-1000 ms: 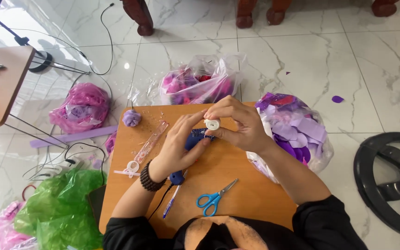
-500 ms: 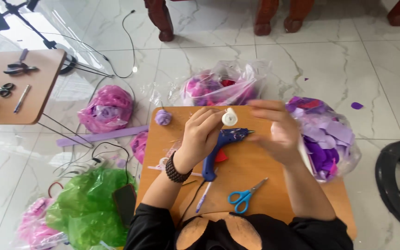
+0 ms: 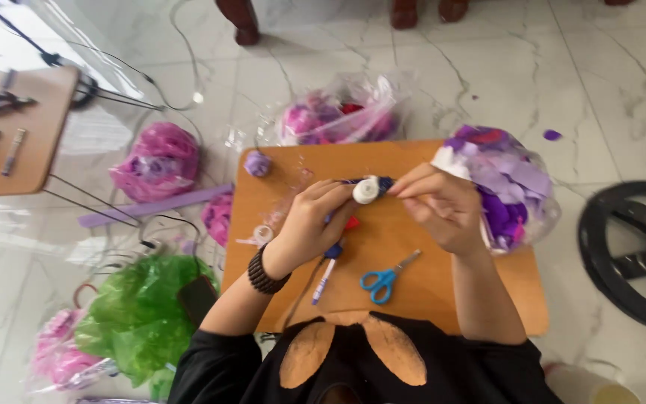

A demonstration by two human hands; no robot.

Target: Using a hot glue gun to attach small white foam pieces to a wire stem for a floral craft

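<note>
Low over white marble floor point(image 3: 622, 82), I see a small wooden table point(image 3: 443, 299) with blue scissors point(image 3: 384, 278) nearest me. Beyond them my left hand point(image 3: 312, 224) grips a blue glue gun point(image 3: 332, 251), while my right hand point(image 3: 443, 206) pinches a white roll point(image 3: 365, 190) at the nozzle. Farther off lie bags of purple petals point(image 3: 514, 187).
</note>
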